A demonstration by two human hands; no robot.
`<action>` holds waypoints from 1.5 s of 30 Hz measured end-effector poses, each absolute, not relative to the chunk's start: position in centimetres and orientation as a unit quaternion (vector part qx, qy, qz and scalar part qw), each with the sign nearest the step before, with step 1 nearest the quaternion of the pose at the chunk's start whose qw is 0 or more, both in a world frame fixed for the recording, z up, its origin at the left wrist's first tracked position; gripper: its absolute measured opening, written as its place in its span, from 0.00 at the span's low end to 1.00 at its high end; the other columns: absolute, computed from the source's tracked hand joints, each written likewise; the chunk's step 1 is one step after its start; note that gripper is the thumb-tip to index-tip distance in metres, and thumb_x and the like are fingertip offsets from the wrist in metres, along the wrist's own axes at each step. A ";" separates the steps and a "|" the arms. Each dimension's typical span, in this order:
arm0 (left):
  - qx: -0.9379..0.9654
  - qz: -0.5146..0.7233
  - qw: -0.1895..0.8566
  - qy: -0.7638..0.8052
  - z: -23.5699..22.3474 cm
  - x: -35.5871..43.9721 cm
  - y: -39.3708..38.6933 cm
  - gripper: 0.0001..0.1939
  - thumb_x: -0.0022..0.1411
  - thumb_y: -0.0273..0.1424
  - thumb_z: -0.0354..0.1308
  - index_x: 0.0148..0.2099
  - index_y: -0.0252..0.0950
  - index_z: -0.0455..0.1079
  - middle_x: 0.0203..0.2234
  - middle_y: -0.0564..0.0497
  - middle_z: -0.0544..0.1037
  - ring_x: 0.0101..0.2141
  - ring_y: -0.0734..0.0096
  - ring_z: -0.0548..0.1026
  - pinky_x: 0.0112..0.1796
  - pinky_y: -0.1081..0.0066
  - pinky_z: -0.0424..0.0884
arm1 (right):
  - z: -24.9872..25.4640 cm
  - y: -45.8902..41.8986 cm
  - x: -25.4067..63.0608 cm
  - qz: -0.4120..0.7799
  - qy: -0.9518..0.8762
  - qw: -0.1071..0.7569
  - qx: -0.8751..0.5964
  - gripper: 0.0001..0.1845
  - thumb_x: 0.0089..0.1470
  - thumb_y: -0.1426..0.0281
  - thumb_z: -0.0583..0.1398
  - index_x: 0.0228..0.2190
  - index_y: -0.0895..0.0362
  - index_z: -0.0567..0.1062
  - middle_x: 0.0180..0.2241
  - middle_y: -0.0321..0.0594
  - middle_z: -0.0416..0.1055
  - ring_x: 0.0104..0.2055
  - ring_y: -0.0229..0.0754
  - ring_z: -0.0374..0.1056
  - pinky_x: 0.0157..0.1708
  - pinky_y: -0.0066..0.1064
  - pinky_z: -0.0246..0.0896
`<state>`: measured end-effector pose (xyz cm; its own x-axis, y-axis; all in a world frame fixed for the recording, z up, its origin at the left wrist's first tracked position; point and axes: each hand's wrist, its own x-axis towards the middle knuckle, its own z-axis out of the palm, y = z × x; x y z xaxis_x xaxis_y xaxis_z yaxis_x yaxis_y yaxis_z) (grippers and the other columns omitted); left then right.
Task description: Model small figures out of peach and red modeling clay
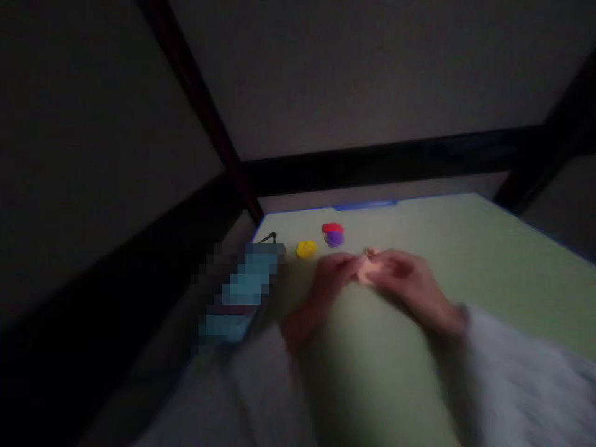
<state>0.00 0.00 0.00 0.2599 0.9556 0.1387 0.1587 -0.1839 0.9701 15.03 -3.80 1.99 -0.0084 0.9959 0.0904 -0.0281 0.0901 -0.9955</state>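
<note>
My left hand (331, 274) and my right hand (404, 276) meet over the pale green table (372, 360). Between their fingertips they pinch a pale orange piece of modelling clay (367, 270). A small brownish bit shows at its upper edge; blur hides the finer shape. Beyond my left hand lies a yellow clay lump (307, 249). Farther back, a red clay lump (332, 228) touches a purple clay lump (335, 239). Fingers of both hands are bent inward and closed on the pale orange piece.
A light blue, pixelated object (244, 288) lies along the table's left side, with a thin dark loop (269, 237) at its far end. The table has a blue rim (365, 205). Behind it stands a wall (386, 81) with dark bands; the room is dim.
</note>
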 end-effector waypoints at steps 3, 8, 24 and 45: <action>0.644 0.418 0.461 0.445 0.1 -0.1 0.2 0.17 0.53 0.41 0.55 0.21 0.33 0.66 0.15 0.55 0.67 0.21 0.78 0.63 0.24 0.75 0.57 | 1.7 -3.7 15.0 0.480 -0.524 0.522 -0.472 0.13 0.36 0.67 0.69 0.28 0.59 0.75 0.27 0.39 0.76 0.27 0.37 0.71 0.29 0.28 0.67; 0.651 0.407 0.466 0.440 -0.1 -0.3 0.3 0.16 0.52 0.41 0.56 0.23 0.33 0.68 0.17 0.53 0.70 0.21 0.76 0.66 0.25 0.75 0.60 | 1.9 -3.8 14.9 0.484 -0.524 0.514 -0.476 0.14 0.36 0.68 0.69 0.29 0.59 0.76 0.29 0.41 0.77 0.28 0.38 0.71 0.31 0.30 0.68; 0.601 0.448 0.499 0.434 -0.6 0.1 0.5 0.15 0.53 0.41 0.56 0.24 0.33 0.67 0.17 0.55 0.68 0.20 0.78 0.64 0.24 0.75 0.59 | 2.2 -3.9 14.8 0.519 -0.507 0.523 -0.446 0.21 0.35 0.70 0.69 0.35 0.57 0.72 0.31 0.39 0.76 0.31 0.39 0.72 0.32 0.30 0.67; 0.655 0.419 0.447 0.443 0.2 -0.2 0.2 0.13 0.51 0.37 0.56 0.22 0.33 0.69 0.18 0.54 0.70 0.23 0.75 0.66 0.27 0.75 0.60 | 1.9 -3.7 15.2 0.532 -0.464 0.535 -0.465 0.17 0.31 0.66 0.71 0.27 0.59 0.77 0.27 0.40 0.77 0.27 0.37 0.71 0.31 0.30 0.67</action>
